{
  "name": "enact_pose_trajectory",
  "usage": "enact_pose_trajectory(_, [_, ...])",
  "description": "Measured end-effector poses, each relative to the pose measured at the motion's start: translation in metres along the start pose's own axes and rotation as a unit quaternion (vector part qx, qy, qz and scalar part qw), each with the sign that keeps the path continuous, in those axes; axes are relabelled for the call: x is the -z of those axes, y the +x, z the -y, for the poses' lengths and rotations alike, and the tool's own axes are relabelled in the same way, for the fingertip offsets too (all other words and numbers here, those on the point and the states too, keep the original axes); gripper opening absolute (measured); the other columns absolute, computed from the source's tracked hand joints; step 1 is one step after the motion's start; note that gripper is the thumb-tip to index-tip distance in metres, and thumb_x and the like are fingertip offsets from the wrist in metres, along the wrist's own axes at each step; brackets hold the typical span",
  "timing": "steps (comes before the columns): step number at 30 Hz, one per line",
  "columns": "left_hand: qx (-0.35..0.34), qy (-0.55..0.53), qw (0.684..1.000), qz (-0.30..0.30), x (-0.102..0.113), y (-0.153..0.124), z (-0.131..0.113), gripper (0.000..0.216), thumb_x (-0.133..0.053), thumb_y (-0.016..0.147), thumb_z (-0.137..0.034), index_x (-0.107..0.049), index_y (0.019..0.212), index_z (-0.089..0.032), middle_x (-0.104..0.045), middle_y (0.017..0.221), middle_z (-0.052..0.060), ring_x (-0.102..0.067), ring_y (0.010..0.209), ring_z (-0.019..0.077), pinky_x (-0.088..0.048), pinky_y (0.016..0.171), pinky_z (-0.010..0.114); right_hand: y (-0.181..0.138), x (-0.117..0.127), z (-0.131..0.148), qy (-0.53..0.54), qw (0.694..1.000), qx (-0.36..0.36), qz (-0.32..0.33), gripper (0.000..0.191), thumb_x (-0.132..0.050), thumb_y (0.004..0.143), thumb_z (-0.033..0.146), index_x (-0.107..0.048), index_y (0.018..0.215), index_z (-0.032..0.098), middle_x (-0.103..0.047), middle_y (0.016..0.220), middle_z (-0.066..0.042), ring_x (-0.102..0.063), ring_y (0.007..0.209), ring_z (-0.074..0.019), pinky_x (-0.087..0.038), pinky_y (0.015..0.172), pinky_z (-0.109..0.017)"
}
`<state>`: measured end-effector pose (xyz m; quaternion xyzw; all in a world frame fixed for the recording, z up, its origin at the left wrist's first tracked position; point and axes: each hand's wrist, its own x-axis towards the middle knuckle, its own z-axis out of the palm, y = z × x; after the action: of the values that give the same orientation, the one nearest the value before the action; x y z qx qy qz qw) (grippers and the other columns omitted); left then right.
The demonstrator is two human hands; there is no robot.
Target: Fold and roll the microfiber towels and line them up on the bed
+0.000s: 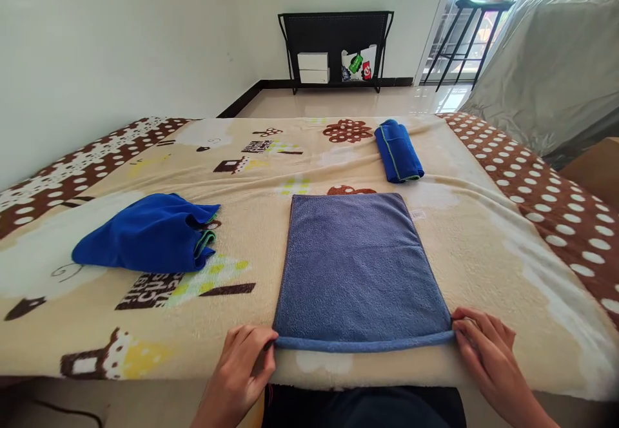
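Observation:
A grey-blue towel (358,267) lies flat on the patterned blanket in front of me, its near edge turned over in a narrow fold. At that edge's left corner, my left hand (246,357) pinches the cloth between thumb and fingers. My right hand (486,344) grips the opposite near corner the same way. A white tag sticks out from the towel's right side. To the left rests a bunched blue cloth (140,234) with green edging. Beyond the towel, at the right, is a rolled blue cloth (398,151) with green stitching.
The cream blanket (251,222) with brown dotted borders covers the bed, and its near edge hangs just before my lap. Past the far edge stand a black rack (338,35) with white boxes, a dark stool (471,28) and a covered piece of furniture (556,60).

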<state>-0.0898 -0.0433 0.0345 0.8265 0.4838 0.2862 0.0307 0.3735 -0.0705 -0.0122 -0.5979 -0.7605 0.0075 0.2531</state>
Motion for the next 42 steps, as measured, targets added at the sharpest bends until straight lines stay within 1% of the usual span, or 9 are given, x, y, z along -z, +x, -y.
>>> enact_pose_trajectory(6, [0.127,0.054,0.989,-0.055,-0.025,0.007,-0.013,0.011,-0.047,0.089,-0.015,-0.052,0.092,-0.024,-0.06,0.083,0.002,-0.056,0.081,0.0217,-0.04,0.084,0.043,0.006,-0.02,0.006,-0.131,0.986,-0.042,-0.099,0.02,-0.051,0.091,0.04,-0.06,0.092,0.023,-0.065,0.105,-0.011,-0.056,0.099,-0.0297,-0.038,0.09,-0.049])
enact_pose_trajectory(11, [0.147,0.103,0.98,-0.087,-0.029,0.005,-0.021,0.014,-0.051,0.085,-0.011,-0.057,0.085,-0.024,-0.06,0.108,0.009,-0.055,0.105,0.0282,-0.034,0.089,0.047,-0.007,-0.021,0.0,-0.145,0.971,0.016,-0.189,0.013,-0.069,0.088,0.033,-0.068,0.097,0.023,-0.068,0.106,-0.007,-0.062,0.087,-0.0203,-0.039,0.081,-0.037])
enact_pose_trajectory(20, [0.099,0.099,0.987,-0.084,-0.026,-0.001,-0.023,0.015,-0.052,0.09,-0.022,-0.066,0.095,-0.024,-0.062,0.134,0.011,-0.05,0.128,0.0347,-0.032,0.098,0.053,0.002,0.006,0.027,-0.098,0.988,0.016,-0.116,0.027,-0.052,0.095,0.046,-0.07,0.094,0.026,-0.07,0.113,-0.008,-0.063,0.102,-0.0281,-0.034,0.093,-0.05])
enact_pose_trajectory(25, [0.115,0.192,0.97,-0.098,-0.034,0.005,-0.033,0.017,-0.069,0.084,-0.039,-0.065,0.087,-0.023,-0.063,0.133,0.012,-0.053,0.124,0.0381,-0.031,0.103,0.058,0.015,-0.005,0.048,-0.231,0.961,-0.025,-0.152,0.041,-0.068,0.081,0.061,-0.063,0.086,0.021,-0.069,0.114,-0.01,-0.064,0.099,-0.0315,-0.033,0.096,-0.054])
enact_pose_trajectory(28, [0.125,0.197,0.965,-0.123,-0.039,0.008,-0.041,0.013,-0.074,0.082,-0.032,-0.066,0.084,-0.022,-0.062,0.133,0.012,-0.054,0.124,0.0371,-0.034,0.103,0.057,0.019,-0.016,0.059,-0.259,0.947,-0.056,-0.183,0.047,-0.074,0.078,0.056,-0.064,0.103,0.017,-0.063,0.125,-0.017,-0.06,0.109,-0.0357,-0.039,0.091,-0.049])
enact_pose_trajectory(30, [0.096,0.162,0.973,-0.132,-0.041,0.008,-0.047,0.005,-0.072,0.084,-0.021,-0.069,0.087,-0.022,-0.06,0.135,0.014,-0.053,0.126,0.0341,-0.038,0.102,0.052,0.018,-0.024,0.066,-0.26,0.94,-0.036,-0.217,0.05,-0.079,0.077,0.044,-0.062,0.116,0.018,-0.06,0.127,-0.018,-0.059,0.109,-0.0341,-0.042,0.086,-0.045])
enact_pose_trajectory(34, [-0.009,0.13,0.982,-0.136,-0.047,0.01,-0.064,0.029,-0.061,0.086,0.0,-0.073,0.098,-0.023,-0.068,0.121,0.01,-0.06,0.118,0.0206,-0.036,0.111,0.042,0.015,-0.037,0.074,-0.208,0.947,0.04,-0.241,0.029,-0.073,0.083,0.019,-0.064,0.11,0.023,-0.063,0.111,-0.012,-0.059,0.093,-0.0239,-0.041,0.081,-0.04])
enact_pose_trajectory(39, [-0.231,0.07,0.965,-0.106,-0.068,0.029,-0.092,0.027,-0.052,0.094,-0.009,-0.072,0.109,-0.021,-0.075,0.117,0.001,-0.064,0.12,0.0148,-0.043,0.113,0.03,0.017,-0.039,0.073,-0.135,0.967,0.002,-0.214,0.017,-0.063,0.092,0.024,-0.066,0.109,0.022,-0.064,0.11,-0.012,-0.059,0.097,-0.026,-0.041,0.082,-0.042])
enact_pose_trajectory(42, [-0.225,0.064,0.97,-0.068,-0.083,0.042,-0.102,0.035,-0.047,0.093,-0.009,-0.068,0.12,-0.015,-0.071,0.126,0.004,-0.06,0.127,0.0178,-0.044,0.114,0.031,0.02,-0.029,0.074,-0.109,0.97,0.006,-0.215,0.017,-0.063,0.092,0.023,-0.067,0.108,0.022,-0.066,0.112,-0.01,-0.062,0.098,-0.0242,-0.042,0.085,-0.041])
